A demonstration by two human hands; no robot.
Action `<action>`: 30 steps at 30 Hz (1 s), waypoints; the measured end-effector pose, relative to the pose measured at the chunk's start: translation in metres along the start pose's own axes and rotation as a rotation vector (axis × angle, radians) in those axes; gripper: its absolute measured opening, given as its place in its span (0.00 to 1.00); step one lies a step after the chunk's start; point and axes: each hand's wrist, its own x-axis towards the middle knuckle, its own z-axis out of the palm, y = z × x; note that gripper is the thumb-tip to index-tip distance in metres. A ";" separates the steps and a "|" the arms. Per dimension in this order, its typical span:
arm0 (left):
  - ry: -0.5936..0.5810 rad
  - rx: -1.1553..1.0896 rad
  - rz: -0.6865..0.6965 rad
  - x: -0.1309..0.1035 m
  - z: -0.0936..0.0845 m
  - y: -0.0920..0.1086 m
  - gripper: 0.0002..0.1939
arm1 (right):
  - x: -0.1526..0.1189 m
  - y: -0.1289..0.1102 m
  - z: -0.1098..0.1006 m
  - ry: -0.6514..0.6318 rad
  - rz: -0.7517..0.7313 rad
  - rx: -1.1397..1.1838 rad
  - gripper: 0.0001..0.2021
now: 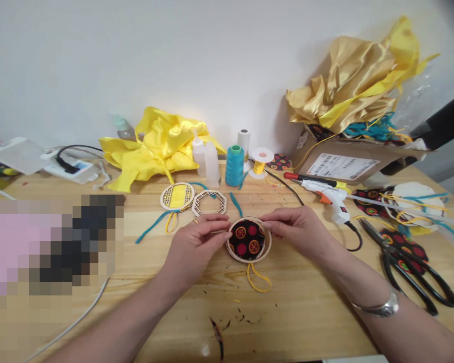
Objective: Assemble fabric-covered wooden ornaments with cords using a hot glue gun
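Between my two hands is a round pale wooden ring (269,248) with a dark patterned fabric disc (246,239) inside it. The disc sits toward the ring's left, so a gap shows on the right. A yellow cord loop (260,280) trails from the lower edge onto the table. My left hand (196,244) pinches the ring's left edge between thumb and fingers. At the upper right edge my right hand (300,232) pinches it too. Just beyond lie an octagonal wooden lattice frame (224,204) and a round lattice piece (162,199) with yellow backing.
A white glue gun (331,199) and black-handled scissors (408,262) lie at right, near fabric pieces (416,244). Behind stand a teal thread cone (234,166), squeeze bottles (212,166), yellow satin (155,146) and a cardboard box (306,151). Dark fabric scraps (217,333) lie in front.
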 end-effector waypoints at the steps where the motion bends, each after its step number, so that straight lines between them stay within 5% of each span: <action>1: 0.005 -0.010 0.005 0.000 0.000 0.000 0.07 | 0.000 0.000 0.000 0.014 -0.007 -0.003 0.07; 9: -0.086 -0.092 0.097 -0.004 0.000 -0.003 0.14 | 0.004 0.013 -0.003 0.118 -0.014 0.053 0.09; 15: -0.128 0.202 0.279 -0.006 -0.002 -0.005 0.24 | 0.003 0.009 -0.001 0.116 0.010 0.058 0.12; 22: -0.186 0.365 0.331 -0.005 -0.004 -0.005 0.29 | 0.003 0.009 -0.001 0.115 0.031 0.018 0.12; 30: -0.196 0.449 0.348 -0.005 -0.009 -0.006 0.29 | 0.001 0.006 -0.009 -0.121 -0.100 0.070 0.11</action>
